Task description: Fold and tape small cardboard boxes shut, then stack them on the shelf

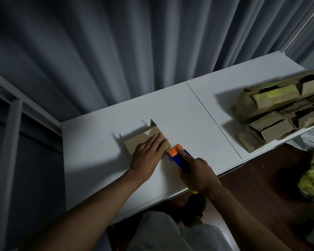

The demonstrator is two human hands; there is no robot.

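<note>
Cardboard box (pixel 134 142) sits mid-table (pixel 179 113), flaps up at 11 o'clock. Left hand (pixel 148 154) presses flat on top, fingers straight. Right hand (pixel 197 173) grips blue-orange tape dispenser (pixel 179 154) against the box's 4 o'clock edge. Box pile (pixel 279 109) at 2 o'clock.

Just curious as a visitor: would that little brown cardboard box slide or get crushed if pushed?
Probably slides easily: the small brown cardboard box sits on a smooth white tabletop, and the left hand presses it flat. Likely light and crushable: thin board, end flaps open.
</note>
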